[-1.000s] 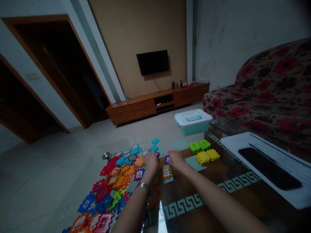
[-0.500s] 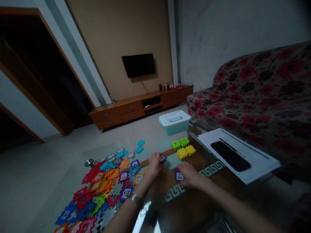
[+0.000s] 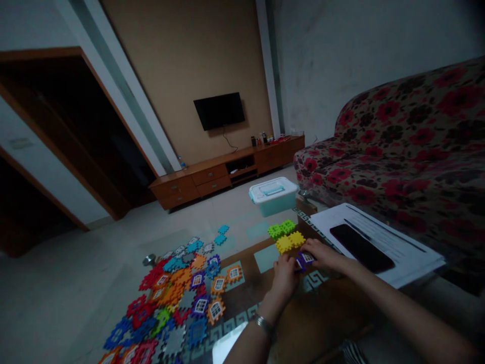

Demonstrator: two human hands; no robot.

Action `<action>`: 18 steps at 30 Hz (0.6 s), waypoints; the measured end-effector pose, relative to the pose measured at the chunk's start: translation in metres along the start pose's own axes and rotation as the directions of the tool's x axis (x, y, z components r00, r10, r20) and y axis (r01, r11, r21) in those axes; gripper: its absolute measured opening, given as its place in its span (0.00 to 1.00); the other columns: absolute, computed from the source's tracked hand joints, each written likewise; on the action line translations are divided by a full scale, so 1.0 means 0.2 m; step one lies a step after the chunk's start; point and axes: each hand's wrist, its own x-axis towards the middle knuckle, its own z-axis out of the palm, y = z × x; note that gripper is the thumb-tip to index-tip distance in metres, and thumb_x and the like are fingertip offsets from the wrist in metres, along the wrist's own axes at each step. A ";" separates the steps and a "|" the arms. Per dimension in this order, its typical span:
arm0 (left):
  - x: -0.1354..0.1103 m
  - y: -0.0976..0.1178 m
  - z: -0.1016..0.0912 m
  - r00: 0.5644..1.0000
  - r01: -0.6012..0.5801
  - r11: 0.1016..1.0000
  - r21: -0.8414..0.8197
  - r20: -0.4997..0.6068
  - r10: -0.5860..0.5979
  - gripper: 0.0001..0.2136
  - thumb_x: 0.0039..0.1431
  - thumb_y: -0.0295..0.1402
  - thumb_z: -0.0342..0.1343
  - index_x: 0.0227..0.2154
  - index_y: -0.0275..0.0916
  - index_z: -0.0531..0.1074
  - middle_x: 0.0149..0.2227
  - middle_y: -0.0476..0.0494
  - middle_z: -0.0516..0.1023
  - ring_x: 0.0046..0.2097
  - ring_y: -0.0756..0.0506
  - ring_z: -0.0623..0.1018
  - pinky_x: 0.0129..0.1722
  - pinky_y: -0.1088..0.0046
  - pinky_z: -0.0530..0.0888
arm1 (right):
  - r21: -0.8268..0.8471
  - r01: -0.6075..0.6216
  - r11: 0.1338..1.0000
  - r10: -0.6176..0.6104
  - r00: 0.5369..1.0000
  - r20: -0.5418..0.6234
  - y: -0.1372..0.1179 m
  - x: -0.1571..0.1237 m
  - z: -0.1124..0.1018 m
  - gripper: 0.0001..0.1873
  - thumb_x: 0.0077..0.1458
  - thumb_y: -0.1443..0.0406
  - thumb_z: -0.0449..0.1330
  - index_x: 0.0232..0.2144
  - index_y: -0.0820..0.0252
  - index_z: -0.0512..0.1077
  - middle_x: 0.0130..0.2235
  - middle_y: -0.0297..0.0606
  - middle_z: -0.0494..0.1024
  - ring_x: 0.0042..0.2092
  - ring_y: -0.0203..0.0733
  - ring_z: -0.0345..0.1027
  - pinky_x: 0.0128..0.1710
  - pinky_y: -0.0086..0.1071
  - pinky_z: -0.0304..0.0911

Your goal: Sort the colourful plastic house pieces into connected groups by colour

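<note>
Purple tile (image 3: 305, 259) sits pinched in the right hand (image 3: 322, 255) grip; left hand (image 3: 285, 277) touches it, grip unclear. Yellow tiles (image 3: 290, 242) lie just beyond.

This is the living room of a home. A flat television (image 3: 219, 110) hangs on the wall above a long, low wooden cabinet (image 3: 227, 172), and a sofa (image 3: 397, 146) with a red flower pattern stands beside a glass-topped coffee table (image 3: 318, 313). Colourful toy tiles (image 3: 178, 293) lie spread on the table.
</note>
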 end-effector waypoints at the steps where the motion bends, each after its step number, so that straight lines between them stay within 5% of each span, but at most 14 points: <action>1: -0.01 0.00 0.00 1.000 0.006 1.000 0.004 0.003 -0.006 0.14 0.54 0.25 0.50 0.44 0.38 0.70 0.51 0.38 0.71 0.54 0.40 0.67 0.52 0.62 0.64 | -0.002 0.008 1.000 -0.008 1.000 -0.007 0.01 0.00 0.01 0.27 0.41 0.77 0.57 0.46 0.59 0.72 0.48 0.45 0.70 0.51 0.50 0.62 0.52 0.39 0.58; 5: -0.10 -0.11 -0.06 0.999 -0.006 0.999 0.052 -0.039 0.008 0.16 0.54 0.29 0.53 0.47 0.42 0.69 0.56 0.41 0.68 0.57 0.40 0.65 0.55 0.61 0.62 | 0.005 0.070 0.998 -0.070 0.994 -0.083 -0.05 0.03 0.05 0.22 0.47 0.75 0.53 0.45 0.61 0.73 0.47 0.47 0.71 0.51 0.50 0.63 0.51 0.40 0.58; 8: -0.21 -0.30 -0.20 0.987 0.120 0.980 0.158 -0.128 -0.100 0.16 0.58 0.27 0.50 0.48 0.43 0.69 0.58 0.44 0.67 0.58 0.43 0.64 0.57 0.64 0.60 | 0.043 0.154 0.987 -0.148 0.981 -0.127 -0.20 0.11 0.08 0.21 0.49 0.75 0.52 0.45 0.61 0.73 0.46 0.46 0.72 0.51 0.48 0.64 0.52 0.39 0.58; 14: -0.43 -0.77 -0.53 0.884 0.453 0.858 0.240 -0.242 -0.399 0.16 0.56 0.21 0.47 0.46 0.37 0.69 0.54 0.36 0.70 0.57 0.38 0.65 0.54 0.58 0.61 | 0.088 0.314 0.945 -0.309 0.949 -0.065 -0.65 0.50 0.21 0.20 0.50 0.76 0.52 0.45 0.62 0.73 0.46 0.46 0.74 0.50 0.47 0.65 0.52 0.38 0.59; 18: -0.56 -1.00 -0.67 0.848 0.526 0.805 0.275 -0.234 -0.475 0.16 0.54 0.19 0.47 0.45 0.35 0.70 0.51 0.33 0.72 0.56 0.36 0.67 0.53 0.56 0.62 | 0.061 0.314 0.947 -0.314 0.949 -0.009 -0.92 0.76 0.33 0.21 0.51 0.77 0.52 0.46 0.65 0.72 0.49 0.50 0.73 0.51 0.48 0.64 0.52 0.40 0.59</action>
